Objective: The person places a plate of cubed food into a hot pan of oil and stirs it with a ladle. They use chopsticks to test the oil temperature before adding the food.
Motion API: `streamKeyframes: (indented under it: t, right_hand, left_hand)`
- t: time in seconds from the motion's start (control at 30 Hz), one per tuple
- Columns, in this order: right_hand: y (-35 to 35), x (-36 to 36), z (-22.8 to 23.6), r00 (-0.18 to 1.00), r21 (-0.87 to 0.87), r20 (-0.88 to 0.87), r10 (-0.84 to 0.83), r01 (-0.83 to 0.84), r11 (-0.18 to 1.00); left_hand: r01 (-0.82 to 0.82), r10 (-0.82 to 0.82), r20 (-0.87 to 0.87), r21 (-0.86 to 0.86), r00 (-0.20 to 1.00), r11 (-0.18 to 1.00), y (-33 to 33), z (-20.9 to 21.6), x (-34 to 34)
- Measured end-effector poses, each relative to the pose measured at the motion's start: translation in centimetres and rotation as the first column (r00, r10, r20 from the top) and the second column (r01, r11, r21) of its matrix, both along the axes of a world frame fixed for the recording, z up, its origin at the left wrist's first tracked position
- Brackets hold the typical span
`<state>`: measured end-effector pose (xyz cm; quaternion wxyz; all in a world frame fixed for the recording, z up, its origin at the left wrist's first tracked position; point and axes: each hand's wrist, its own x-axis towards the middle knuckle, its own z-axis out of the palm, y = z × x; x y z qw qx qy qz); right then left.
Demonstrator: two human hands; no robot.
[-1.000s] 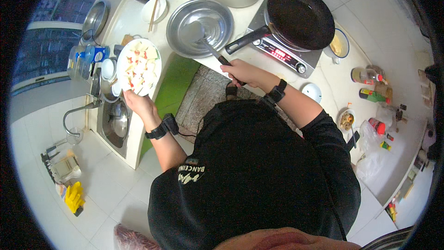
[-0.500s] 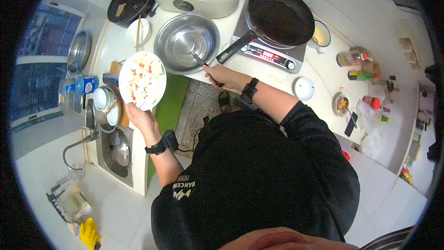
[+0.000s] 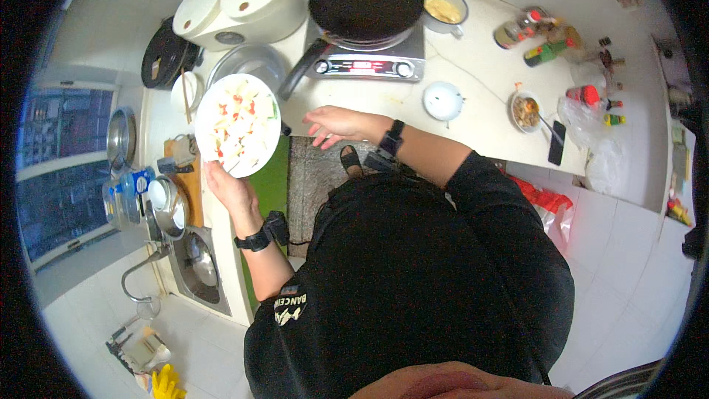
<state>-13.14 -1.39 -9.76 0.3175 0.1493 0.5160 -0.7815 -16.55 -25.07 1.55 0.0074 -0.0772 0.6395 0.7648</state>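
Note:
My left hand (image 3: 233,193) grips the near rim of a white plate (image 3: 264,149). Pale chopped pieces (image 3: 238,133) with red bits and a little green cover it. Behind the plate, a stainless steel bowl (image 3: 255,60) is partly hidden. A short dark handle end (image 3: 286,130) sticks out by the plate's right edge; the rest of that tool is out of sight. My right hand (image 3: 340,125) is open, fingers apart and holding nothing, at the counter's front edge. Beyond it, a black frying pan (image 3: 367,1) sits on an induction cooker (image 3: 377,66), its handle pointing toward the plate.
A white double-lidded appliance (image 3: 247,11) stands at the back left. An enamel mug (image 3: 444,11) is right of the pan. Nearer are a small white bowl (image 3: 443,101), a food bowl (image 3: 526,111) and a phone (image 3: 557,142). Bottles (image 3: 550,52) line the right; the sink (image 3: 198,262) is left.
My right hand has let go of the dark-handled tool and opened. My view has turned, so the counter items appear shifted left and up. The plate stays in my left hand.

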Motion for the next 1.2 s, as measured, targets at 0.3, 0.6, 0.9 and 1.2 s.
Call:
streamKeyframes:
  t: [0.3,0.6,0.9,1.2]
  right_hand:
    - [15.2,17.6,9.7,0.803,-0.318,-0.086,-0.590,0.539,0.780]
    - [23.9,26.9,5.2,0.541,-0.141,-0.098,-0.835,0.823,0.550]
    - [27.7,25.9,0.1,0.433,0.029,-0.057,-0.899,0.901,0.432]
    - [31.2,22.0,-3.4,0.398,0.193,-0.051,-0.916,0.904,0.382]
  left_hand:
    - [0.453,-0.452,0.098,0.010,0.887,0.891,16.1,-3.4,6.6]
    - [0.770,-0.806,0.216,0.240,0.550,0.590,33.7,-11.9,11.9]
    - [0.897,-0.849,0.456,0.202,0.268,0.392,40.4,-13.3,10.5]
    - [0.842,-0.789,0.590,0.327,0.172,0.428,46.0,-15.9,6.6]
